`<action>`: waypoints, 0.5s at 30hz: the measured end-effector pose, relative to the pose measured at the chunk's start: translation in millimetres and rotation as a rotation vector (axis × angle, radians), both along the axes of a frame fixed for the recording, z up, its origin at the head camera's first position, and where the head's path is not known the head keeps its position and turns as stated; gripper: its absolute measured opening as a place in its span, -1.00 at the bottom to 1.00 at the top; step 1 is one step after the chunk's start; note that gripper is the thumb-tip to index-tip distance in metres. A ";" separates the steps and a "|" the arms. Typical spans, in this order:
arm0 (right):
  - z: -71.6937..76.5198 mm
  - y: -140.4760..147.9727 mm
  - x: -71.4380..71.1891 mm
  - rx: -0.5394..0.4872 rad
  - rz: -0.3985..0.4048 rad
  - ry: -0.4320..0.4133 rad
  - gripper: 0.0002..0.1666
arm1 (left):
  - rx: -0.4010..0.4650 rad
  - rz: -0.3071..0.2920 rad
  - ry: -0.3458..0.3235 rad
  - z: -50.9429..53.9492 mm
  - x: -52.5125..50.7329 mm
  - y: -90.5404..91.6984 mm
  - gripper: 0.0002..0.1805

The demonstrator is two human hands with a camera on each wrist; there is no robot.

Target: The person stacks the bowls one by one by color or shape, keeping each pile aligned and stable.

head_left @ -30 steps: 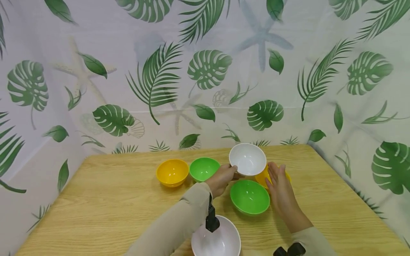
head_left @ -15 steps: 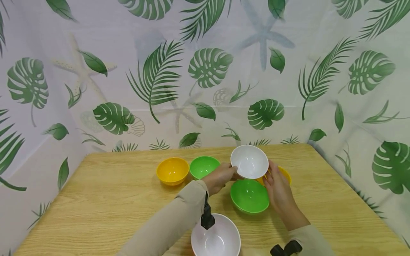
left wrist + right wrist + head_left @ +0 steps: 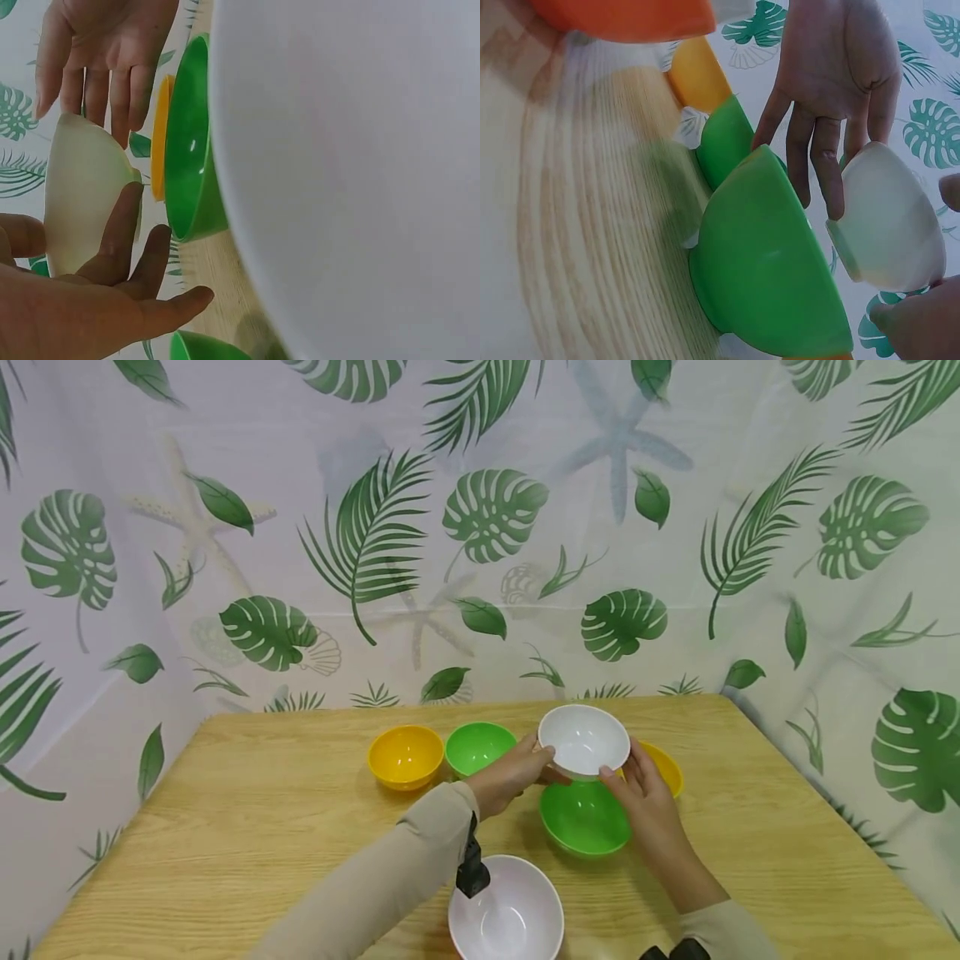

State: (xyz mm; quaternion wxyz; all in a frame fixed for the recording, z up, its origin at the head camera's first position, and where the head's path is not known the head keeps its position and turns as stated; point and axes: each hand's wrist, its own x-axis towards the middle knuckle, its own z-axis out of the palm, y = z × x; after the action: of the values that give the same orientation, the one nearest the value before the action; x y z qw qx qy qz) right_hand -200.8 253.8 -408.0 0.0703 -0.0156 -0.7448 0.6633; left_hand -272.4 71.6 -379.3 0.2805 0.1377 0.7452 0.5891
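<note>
A small white bowl [image 3: 585, 739] is held up in the air, its open side tilted toward me. My left hand [image 3: 512, 777] grips its left edge, thumb at the rim and fingers spread beneath, as the left wrist view shows. At its right edge my right hand [image 3: 654, 810] holds it too, thumb at the near rim and fingers against the outer wall. Below and just in front stands a large green bowl [image 3: 585, 820]. An orange-yellow bowl [image 3: 663, 770] behind the right fingers is partly hidden.
Farther left on the wooden table [image 3: 247, 827] stand a second orange-yellow bowl [image 3: 406, 758] and a smaller green bowl [image 3: 478, 747]. Nearest me is a large bowl [image 3: 506, 910], white inside and orange outside [image 3: 630, 19]. Leaf-patterned cloth [image 3: 360, 668] rises behind the table.
The right hand has come in from beside the white bowl and taken hold of its right edge, thumb now at the rim. The bowl has dropped slightly; the left hand keeps its grip.
</note>
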 end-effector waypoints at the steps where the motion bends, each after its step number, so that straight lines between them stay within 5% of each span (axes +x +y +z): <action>1: 0.2 -0.2 0.4 0.014 0.006 0.007 -0.05 | 0.006 -0.002 0.003 0.7 0.8 -0.9 -0.44; 15: -1.7 -4.1 9.5 0.042 0.029 0.045 0.05 | 0.016 0.001 0.056 11.1 14.0 -6.8 -0.38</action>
State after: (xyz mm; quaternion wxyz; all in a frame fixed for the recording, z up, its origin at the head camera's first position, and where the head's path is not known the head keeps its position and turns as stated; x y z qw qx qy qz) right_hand -191.3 249.6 -409.7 0.0778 0.0116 -0.7571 0.6485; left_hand -258.5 64.9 -368.2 0.2579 0.1560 0.7482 0.5911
